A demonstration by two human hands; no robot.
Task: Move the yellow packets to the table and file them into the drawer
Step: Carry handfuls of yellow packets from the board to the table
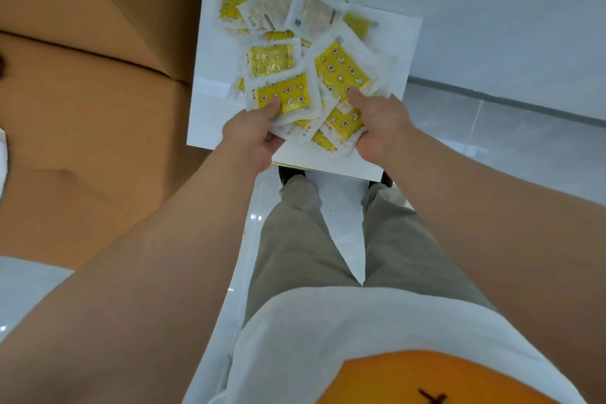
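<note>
- The yellow packets are lying in a loose heap on a white tray, just ahead of both hands, with long axes pointing in many directions.
- The left hand is pinching one packet at the near edge of the heap, thumb on top and fingers underneath.
- The right hand is closing on a bundle of packets on the near right side; its thumb is pressing on a tilted packet.
- Both hands are equally near the heap, so the lift is probably going upward and toward the body.
- A few packets at the far side are pale, not yellow.
- A cardboard box is standing at the left; no table or drawer is visible.
</note>
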